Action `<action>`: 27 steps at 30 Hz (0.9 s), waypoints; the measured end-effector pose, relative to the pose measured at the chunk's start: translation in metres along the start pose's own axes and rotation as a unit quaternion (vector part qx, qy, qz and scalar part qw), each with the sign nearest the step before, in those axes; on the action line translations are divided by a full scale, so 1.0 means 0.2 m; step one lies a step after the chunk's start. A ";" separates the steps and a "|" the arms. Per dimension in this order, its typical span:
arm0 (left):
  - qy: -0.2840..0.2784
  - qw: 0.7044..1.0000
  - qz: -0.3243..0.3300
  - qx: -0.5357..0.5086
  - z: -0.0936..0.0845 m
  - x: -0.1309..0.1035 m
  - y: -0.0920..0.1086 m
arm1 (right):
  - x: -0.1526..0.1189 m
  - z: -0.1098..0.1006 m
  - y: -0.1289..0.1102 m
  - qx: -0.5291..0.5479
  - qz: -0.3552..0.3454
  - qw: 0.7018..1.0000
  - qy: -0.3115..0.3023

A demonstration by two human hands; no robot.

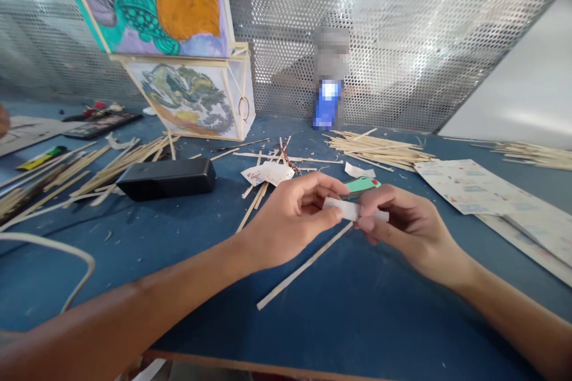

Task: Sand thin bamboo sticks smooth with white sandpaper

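Pinching a white strip (350, 210) two-handed

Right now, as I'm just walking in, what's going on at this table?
A person is holding a small white strip, apparently paper, between the fingertips of the left hand and right hand. A thin, pale stick slants below the hands; whether its far end touches them is unclear. Just beyond them is a green-handled tool. Loose sticks lie farther back on the blue table, with printed sheets to the right.
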State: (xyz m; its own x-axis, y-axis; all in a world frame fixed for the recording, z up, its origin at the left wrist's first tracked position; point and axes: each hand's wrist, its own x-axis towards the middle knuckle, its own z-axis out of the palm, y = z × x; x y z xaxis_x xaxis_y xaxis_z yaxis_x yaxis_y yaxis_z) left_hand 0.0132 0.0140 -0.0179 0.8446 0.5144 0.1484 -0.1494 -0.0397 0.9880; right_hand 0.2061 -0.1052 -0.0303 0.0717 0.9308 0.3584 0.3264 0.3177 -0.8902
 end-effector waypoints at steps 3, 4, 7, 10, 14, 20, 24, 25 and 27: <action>-0.002 0.999 -0.009 -0.034 -0.01 0.01 -0.01 | 0.00 0.01 0.00 0.023 0.027 0.999 0.010; -0.001 0.999 -0.012 -0.040 -0.01 0.01 -0.02 | 0.00 0.02 0.00 0.014 0.036 0.999 0.005; 0.009 0.999 -0.016 -0.036 -0.01 0.01 -0.02 | 0.01 0.01 0.00 -0.044 0.035 0.998 -0.024; 0.031 0.999 -0.020 -0.010 0.00 0.01 -0.01 | 0.01 0.00 -0.01 -0.064 0.005 0.997 -0.054; 0.023 0.999 -0.023 0.001 0.00 0.01 -0.01 | 0.01 -0.01 -0.01 -0.087 -0.029 0.994 -0.060; 0.012 1.000 -0.012 0.020 -0.01 0.01 -0.03 | 0.01 -0.02 0.01 -0.153 -0.064 0.986 -0.032; -0.007 1.000 -0.022 0.021 0.00 0.01 -0.04 | 0.00 0.00 0.02 -0.183 -0.108 0.977 -0.004; -0.006 0.999 -0.033 0.013 0.01 0.00 -0.04 | 0.00 0.00 0.02 -0.182 -0.109 0.977 0.005; -0.006 0.999 -0.043 -0.001 0.02 0.00 -0.05 | 0.00 0.01 0.03 -0.177 -0.101 0.979 0.024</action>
State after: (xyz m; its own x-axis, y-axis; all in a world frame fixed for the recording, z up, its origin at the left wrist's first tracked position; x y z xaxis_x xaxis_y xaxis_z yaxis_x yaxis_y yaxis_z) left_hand 0.0167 0.0107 -0.0277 0.8607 0.5051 0.0636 -0.0767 0.0052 0.9970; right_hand 0.2063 -0.1037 -0.0360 0.0130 0.8431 0.5375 0.6432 0.4045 -0.6501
